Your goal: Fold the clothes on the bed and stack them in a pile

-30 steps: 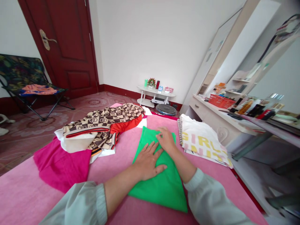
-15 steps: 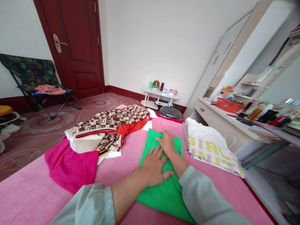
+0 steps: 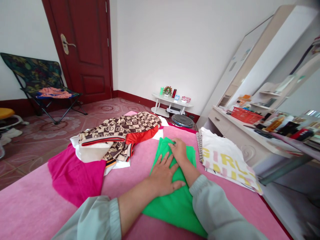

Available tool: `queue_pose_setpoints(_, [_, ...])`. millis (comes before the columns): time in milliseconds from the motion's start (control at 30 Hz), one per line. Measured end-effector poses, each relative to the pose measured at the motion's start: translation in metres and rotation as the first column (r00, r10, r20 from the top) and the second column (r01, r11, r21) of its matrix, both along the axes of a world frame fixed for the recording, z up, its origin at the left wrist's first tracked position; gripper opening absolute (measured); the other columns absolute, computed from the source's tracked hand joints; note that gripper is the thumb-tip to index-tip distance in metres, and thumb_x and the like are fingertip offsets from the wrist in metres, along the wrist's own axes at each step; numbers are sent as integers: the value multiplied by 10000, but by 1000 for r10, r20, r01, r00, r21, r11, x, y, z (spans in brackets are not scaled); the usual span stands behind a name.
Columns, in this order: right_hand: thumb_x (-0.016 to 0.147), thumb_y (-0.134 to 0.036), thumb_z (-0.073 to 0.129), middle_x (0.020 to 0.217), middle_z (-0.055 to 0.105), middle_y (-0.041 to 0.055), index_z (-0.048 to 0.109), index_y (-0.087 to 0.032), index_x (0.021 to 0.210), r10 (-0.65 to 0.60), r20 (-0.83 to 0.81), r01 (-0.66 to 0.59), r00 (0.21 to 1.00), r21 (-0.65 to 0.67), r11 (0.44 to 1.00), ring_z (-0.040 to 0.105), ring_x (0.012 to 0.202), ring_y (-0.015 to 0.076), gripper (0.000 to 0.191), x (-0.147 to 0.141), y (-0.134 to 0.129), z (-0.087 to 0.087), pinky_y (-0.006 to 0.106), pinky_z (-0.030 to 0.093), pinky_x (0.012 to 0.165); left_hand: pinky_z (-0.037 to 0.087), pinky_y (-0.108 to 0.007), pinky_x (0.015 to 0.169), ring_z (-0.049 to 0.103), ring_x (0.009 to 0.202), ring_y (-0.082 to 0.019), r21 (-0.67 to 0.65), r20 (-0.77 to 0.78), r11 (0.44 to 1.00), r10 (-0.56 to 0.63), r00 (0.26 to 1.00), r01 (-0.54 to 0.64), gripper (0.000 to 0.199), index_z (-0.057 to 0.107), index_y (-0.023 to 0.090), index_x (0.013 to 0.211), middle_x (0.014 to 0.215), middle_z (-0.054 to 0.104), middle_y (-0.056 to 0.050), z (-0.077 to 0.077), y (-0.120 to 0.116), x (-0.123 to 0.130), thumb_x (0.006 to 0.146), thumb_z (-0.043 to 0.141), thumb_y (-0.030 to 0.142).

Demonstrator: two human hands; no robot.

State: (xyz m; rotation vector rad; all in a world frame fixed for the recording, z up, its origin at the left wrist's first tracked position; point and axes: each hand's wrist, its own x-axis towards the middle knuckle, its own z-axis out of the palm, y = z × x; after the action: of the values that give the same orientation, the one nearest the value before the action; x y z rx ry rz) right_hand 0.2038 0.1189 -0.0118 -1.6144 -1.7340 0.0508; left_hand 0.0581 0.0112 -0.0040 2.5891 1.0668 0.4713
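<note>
Head view: the left hand point(image 3: 165, 175) lies flat, fingers spread, grasping nothing, on a green cloth point(image 3: 175, 203) spread on the pink bed point(image 3: 30, 206). Farther up, the right hand point(image 3: 178, 150) presses it, also unclenched.

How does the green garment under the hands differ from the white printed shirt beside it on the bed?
The green garment is plain; the white shirt carries yellow and pink lettering. The left hand and right hand press flat on the green garment; nothing touches the white shirt. Both lie flat on the pink bedcover.
</note>
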Motion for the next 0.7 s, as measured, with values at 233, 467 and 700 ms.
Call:
queue_pose_setpoints(233, [795,-271,553,1237,553,141,474,-135,1269,30,-76,-34,997,-51,998,615,939,190,499,-8,-27,0,333,477,859,79,-552,1116,56,1412,-310,28,-33,999,22,999,-21,790,305,246,1431,1538,150,-106,-5,0,-1,818,226,739])
queue_pose_setpoints(467, [913,-555,289,1517,239,85,299,-182,1434,202,242,-129,949,-287,949,175,1402,238,641,24,-88,-10,477,135,1133,65,-525,1123,78,1410,-307,96,-68,995,28,997,-21,801,274,202,1448,1529,181,-119,-12,-2,3,834,229,716])
queue_pose_setpoints(700, [924,-570,152,1524,209,84,268,-165,1450,40,408,89,912,-292,952,134,1410,237,673,51,-71,-11,460,121,1129,89,-530,1120,69,1413,-300,106,-64,994,26,998,-19,798,255,264,1451,1541,149,-72,-9,-3,2,815,230,744])
